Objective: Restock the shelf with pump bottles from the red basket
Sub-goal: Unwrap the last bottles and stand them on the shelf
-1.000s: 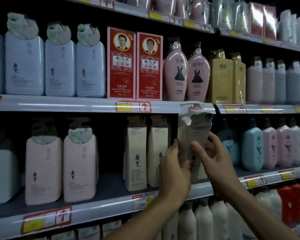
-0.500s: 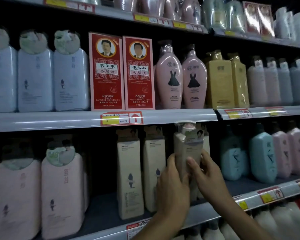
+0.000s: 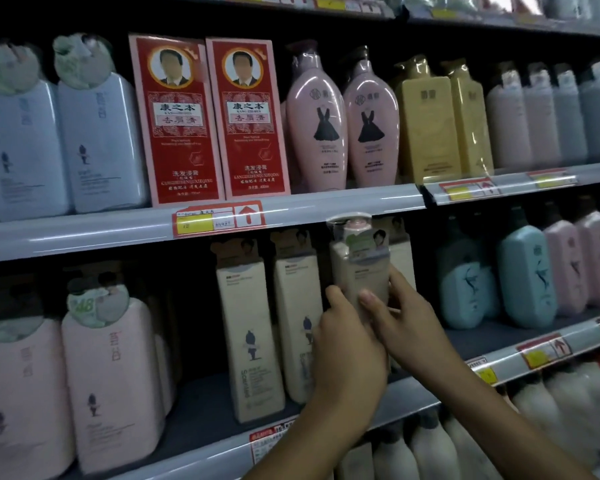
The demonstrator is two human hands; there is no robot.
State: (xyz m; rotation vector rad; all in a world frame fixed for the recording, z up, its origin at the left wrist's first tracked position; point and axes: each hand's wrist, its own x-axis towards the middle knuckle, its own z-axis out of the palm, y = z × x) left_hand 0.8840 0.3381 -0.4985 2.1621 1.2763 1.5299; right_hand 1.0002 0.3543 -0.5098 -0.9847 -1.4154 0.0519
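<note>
A cream pump bottle [image 3: 359, 261] wrapped in clear film stands upright in both my hands, just under the rail of the upper shelf. My left hand [image 3: 347, 344] grips its left side and my right hand [image 3: 402, 327] grips its right side and front. It sits to the right of two matching cream bottles [image 3: 250, 327] standing on the middle shelf [image 3: 534, 355]. Another cream bottle shows behind it. The bottle's base is hidden by my hands. The red basket is out of view.
Pink bottles [image 3: 111, 375] stand left on the middle shelf, blue bottles [image 3: 525, 275] and pink ones right. The upper shelf holds pale blue bottles, two red boxes [image 3: 212, 119], pink and yellow bottles. White bottles [image 3: 426, 448] fill the shelf below.
Both hands have carried the cream bottle down and deeper into the middle shelf, beside the two matching bottles. My view has moved closer to the shelf.
</note>
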